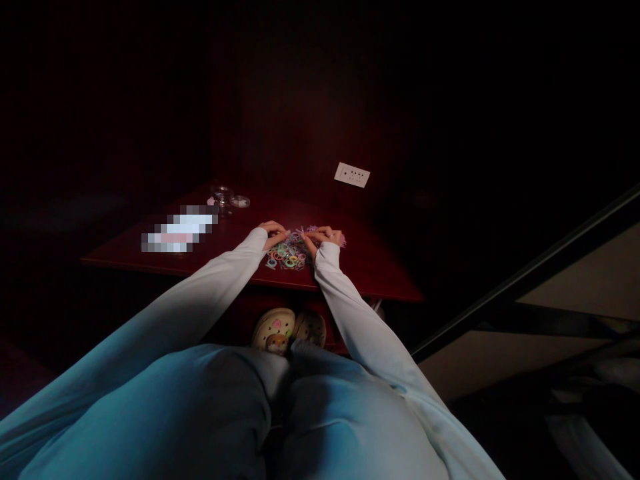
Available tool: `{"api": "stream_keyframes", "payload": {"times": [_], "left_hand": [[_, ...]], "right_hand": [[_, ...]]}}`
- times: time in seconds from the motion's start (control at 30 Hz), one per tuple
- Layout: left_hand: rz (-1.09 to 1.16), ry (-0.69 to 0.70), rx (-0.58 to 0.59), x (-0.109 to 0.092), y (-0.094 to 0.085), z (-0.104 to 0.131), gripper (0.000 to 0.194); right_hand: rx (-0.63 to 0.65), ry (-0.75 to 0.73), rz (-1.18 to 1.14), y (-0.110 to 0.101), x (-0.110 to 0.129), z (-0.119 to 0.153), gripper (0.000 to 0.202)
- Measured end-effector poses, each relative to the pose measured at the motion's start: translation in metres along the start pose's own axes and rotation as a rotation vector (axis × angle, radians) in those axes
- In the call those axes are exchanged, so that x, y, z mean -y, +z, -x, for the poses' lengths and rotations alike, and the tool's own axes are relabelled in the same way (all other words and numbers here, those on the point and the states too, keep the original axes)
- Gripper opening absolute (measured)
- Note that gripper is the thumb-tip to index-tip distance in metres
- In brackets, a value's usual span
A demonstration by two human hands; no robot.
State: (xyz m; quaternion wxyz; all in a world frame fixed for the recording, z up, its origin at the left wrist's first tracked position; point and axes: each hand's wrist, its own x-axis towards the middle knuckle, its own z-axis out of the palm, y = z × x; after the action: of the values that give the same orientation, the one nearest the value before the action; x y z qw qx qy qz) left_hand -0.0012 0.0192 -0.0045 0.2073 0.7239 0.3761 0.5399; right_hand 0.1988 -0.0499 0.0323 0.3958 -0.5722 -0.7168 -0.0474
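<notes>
A pile of small multicoloured rings and bands point(289, 256) lies near the front edge of a dark red table point(240, 257). My left hand point(274, 231) is at the pile's upper left, its thumb and fingers brought together at the tips. Facing it from the right, my right hand point(325, 237) has its fingertips pinched at the pile's upper edge. What either pinch holds is too small to make out. Pinkish-purple pieces show behind and beside my right hand.
Clear round containers point(223, 195) stand at the table's back left, beside a small clear lid or dish point(241, 201). A blurred bright rectangle point(183, 230) lies at the left. A white socket plate point(352, 175) is on the wall. Cream clogs point(275, 328) show below the table.
</notes>
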Motion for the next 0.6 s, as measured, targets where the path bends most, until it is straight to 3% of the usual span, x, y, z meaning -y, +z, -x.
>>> {"api": "stream_keyframes", "payload": {"times": [0.27, 0.47, 0.6], "left_hand": [[-0.003, -0.038, -0.013, -0.006, 0.0, 0.0, 0.061], [-0.035, -0.032, 0.062, -0.005, -0.005, -0.002, 0.045], [-0.074, -0.055, 0.042, -0.009, -0.006, -0.003, 0.038]], "right_hand": [[0.13, -0.174, 0.042, -0.008, 0.012, 0.006, 0.033], [0.132, -0.209, 0.045, -0.002, 0.012, 0.006, 0.035], [0.048, -0.134, 0.026, 0.001, -0.009, -0.006, 0.032]]}}
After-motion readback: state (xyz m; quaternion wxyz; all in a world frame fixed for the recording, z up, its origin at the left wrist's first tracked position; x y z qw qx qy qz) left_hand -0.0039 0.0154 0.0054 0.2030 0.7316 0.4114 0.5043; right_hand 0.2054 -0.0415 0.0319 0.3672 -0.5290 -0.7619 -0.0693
